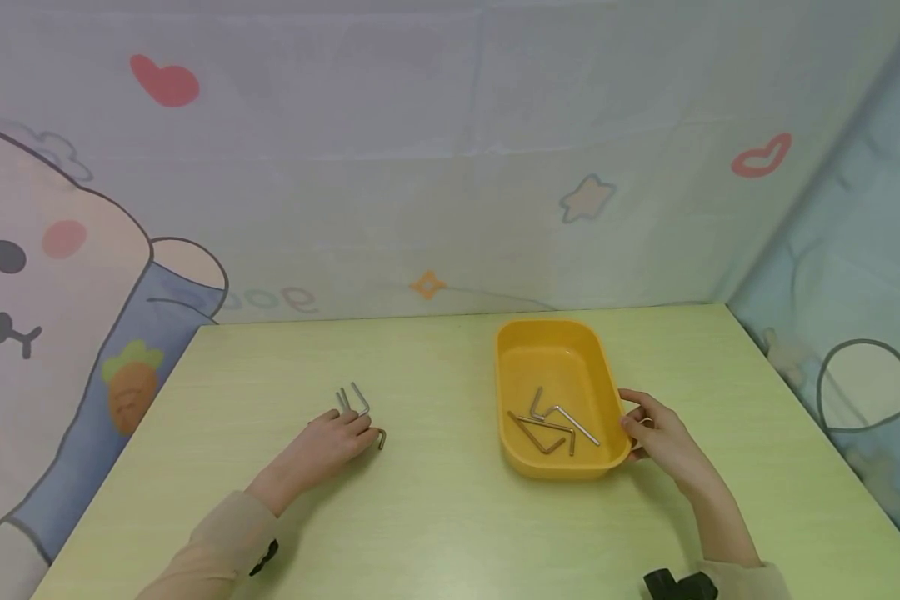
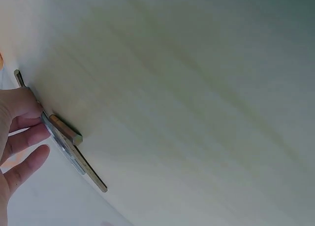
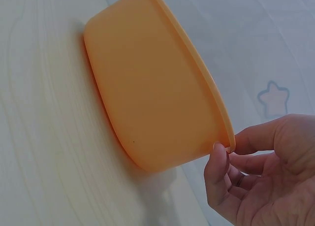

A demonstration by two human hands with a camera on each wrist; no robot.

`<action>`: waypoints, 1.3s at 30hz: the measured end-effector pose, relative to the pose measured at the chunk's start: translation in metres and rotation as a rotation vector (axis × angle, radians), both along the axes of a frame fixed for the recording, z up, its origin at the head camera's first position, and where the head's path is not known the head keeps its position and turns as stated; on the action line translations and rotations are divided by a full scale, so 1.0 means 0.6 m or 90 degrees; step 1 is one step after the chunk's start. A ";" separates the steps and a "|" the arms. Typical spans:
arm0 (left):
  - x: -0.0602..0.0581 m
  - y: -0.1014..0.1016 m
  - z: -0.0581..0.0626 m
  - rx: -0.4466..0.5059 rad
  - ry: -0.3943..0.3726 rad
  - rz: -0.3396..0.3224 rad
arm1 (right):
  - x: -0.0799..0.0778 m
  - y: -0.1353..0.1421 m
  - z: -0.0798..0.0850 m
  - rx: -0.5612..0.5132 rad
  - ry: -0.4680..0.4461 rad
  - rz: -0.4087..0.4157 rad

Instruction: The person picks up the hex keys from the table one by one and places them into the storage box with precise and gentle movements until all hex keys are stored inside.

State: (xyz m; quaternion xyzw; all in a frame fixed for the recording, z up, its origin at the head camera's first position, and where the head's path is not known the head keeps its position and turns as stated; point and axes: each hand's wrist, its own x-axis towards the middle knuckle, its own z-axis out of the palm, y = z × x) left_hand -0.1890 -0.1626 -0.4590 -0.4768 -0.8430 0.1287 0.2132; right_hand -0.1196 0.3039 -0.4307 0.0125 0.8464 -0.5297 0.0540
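Observation:
My left hand [image 1: 330, 446] is palm down over a small group of hex keys on the left of the table. Silver hex keys [image 1: 361, 398] stick out beyond its fingers, and the short bent end of a darker hex key [image 1: 382, 439] shows at its right side. In the left wrist view, fingertips are right at the hex keys [image 2: 91, 173], with the lowest visible digit apart from them. My right hand [image 1: 663, 442] pinches the right rim of a yellow plastic tray [image 1: 558, 350] between thumb and fingers. Several hex keys [image 1: 576, 425] lie in the tray's near half.
The light green wood-grain table [image 1: 435, 525] ends at a cloth backdrop [image 1: 390, 167] printed with hearts and a star. More printed cloth [image 1: 870, 275] hangs on the right. A dark wrist device [image 1: 678, 586] sits at the right sleeve.

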 end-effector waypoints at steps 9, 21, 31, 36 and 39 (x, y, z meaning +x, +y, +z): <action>0.016 0.014 0.005 0.037 -0.065 0.003 | 0.001 -0.001 0.003 -0.002 0.000 0.000; 0.031 0.047 0.019 0.060 -0.051 -0.021 | 0.001 -0.002 0.004 -0.007 0.001 0.002; 0.042 0.097 0.027 0.098 -0.040 -0.055 | 0.002 0.000 0.003 -0.014 -0.001 0.001; 0.044 0.122 0.030 0.113 -0.054 -0.069 | 0.002 -0.001 0.004 -0.013 -0.001 0.000; 0.045 0.136 0.034 0.121 -0.055 -0.074 | 0.001 -0.001 0.004 -0.013 -0.001 -0.001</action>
